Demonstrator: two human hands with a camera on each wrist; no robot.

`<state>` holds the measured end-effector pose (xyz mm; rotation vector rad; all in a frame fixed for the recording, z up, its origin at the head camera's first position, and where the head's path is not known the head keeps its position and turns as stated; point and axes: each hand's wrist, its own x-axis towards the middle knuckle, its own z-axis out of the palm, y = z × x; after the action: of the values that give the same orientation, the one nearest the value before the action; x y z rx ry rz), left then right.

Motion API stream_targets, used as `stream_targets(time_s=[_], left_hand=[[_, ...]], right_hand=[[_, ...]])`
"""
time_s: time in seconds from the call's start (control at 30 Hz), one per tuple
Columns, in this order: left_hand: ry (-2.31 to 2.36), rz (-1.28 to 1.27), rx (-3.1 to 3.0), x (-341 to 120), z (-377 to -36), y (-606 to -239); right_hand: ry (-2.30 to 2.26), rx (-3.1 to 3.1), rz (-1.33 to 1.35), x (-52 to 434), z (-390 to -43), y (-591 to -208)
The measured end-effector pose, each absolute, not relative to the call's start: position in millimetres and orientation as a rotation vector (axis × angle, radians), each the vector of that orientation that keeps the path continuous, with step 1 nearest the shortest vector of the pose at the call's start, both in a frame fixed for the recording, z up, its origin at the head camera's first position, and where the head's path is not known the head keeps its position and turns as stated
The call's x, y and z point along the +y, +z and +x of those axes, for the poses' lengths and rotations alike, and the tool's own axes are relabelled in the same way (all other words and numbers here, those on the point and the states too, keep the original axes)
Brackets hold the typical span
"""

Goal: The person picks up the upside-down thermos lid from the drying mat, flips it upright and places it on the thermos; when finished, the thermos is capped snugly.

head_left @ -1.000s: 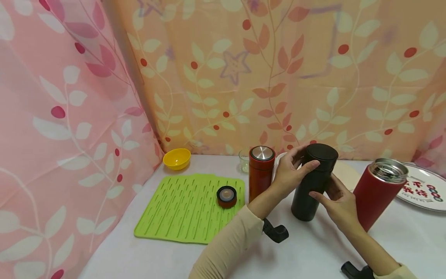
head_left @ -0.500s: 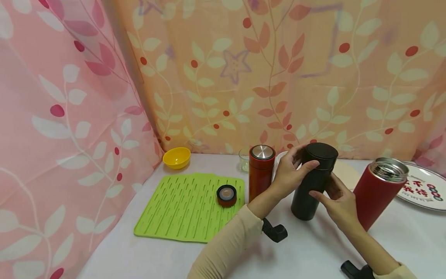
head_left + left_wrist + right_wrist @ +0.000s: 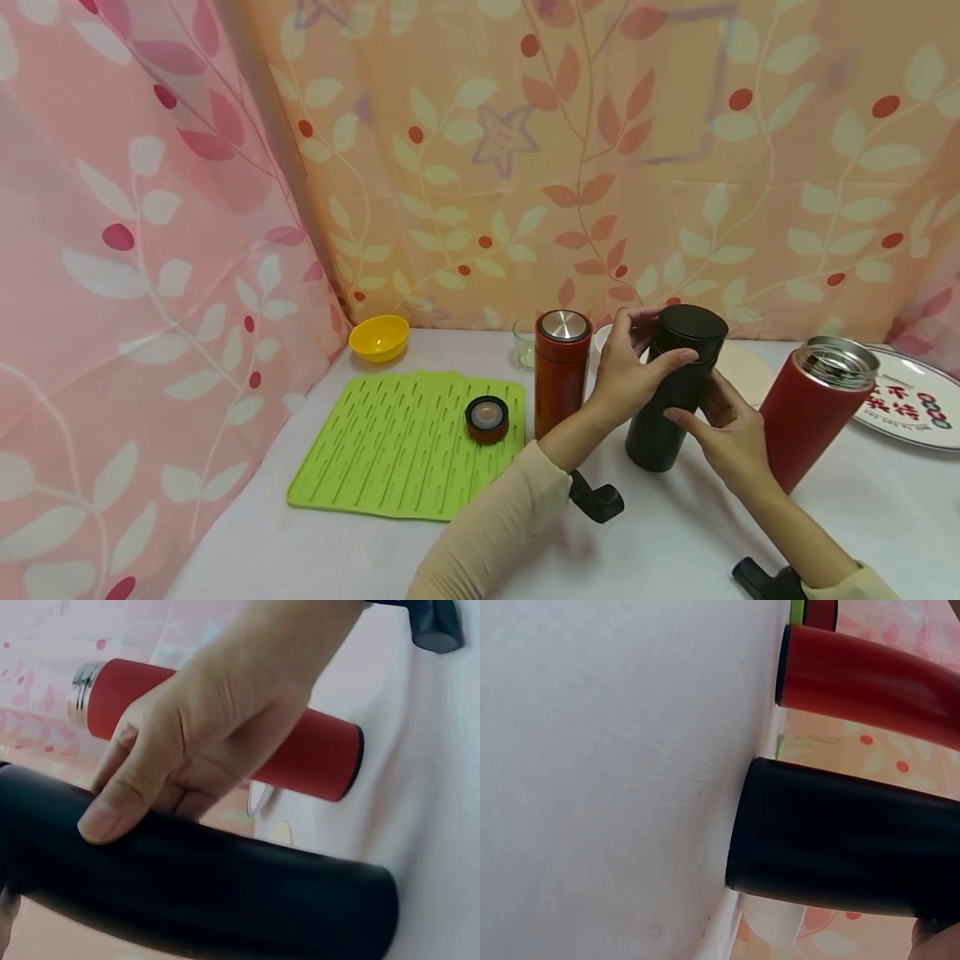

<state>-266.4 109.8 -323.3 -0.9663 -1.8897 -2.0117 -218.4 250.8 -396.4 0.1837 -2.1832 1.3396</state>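
Observation:
A black thermos bottle (image 3: 663, 417) with its black lid (image 3: 690, 327) on stands on the white table. My left hand (image 3: 628, 371) grips it at the lid, thumb across the front. Lower down, my right hand (image 3: 731, 442) holds the body with its thumb in front; its other fingers are partly hidden behind. In the left wrist view the right thumb (image 3: 101, 821) lies along the dark bottle body (image 3: 225, 885). To the right is a lidless red thermos (image 3: 813, 425) with a bare steel neck. A closed red-brown thermos (image 3: 562, 375) stands left of the black one.
A green drying mat (image 3: 405, 450) lies at left, bearing a round dark lid (image 3: 487, 419). Behind are a yellow bowl (image 3: 379, 339) and a glass cup (image 3: 524, 343). A printed plate (image 3: 911, 408) sits at far right. Black straps hang at both wrists.
My left hand has turned slightly at the lid, its thumb sliding a little to the right. The right hand and the black bottle stay in place.

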Motion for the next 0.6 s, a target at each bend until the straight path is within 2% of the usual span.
stream_targets(time_s=[0.17, 0.43, 0.6], left_hand=[[-2.039, -1.028, -1.896, 105.9, -265.9, -325.2], [-1.92, -0.84, -1.982, 115.2, -262.3, -324.8], [-1.925, -1.008, -1.944, 110.3, -265.4, -327.5]], right_hand=[[1.337, -2.186, 0.186, 251.3, -217.8, -396.8], [1.337, -2.209, 0.181, 251.6, -217.6, -399.3], [1.338, -2.194, 0.202, 251.5, -218.2, -398.0]])
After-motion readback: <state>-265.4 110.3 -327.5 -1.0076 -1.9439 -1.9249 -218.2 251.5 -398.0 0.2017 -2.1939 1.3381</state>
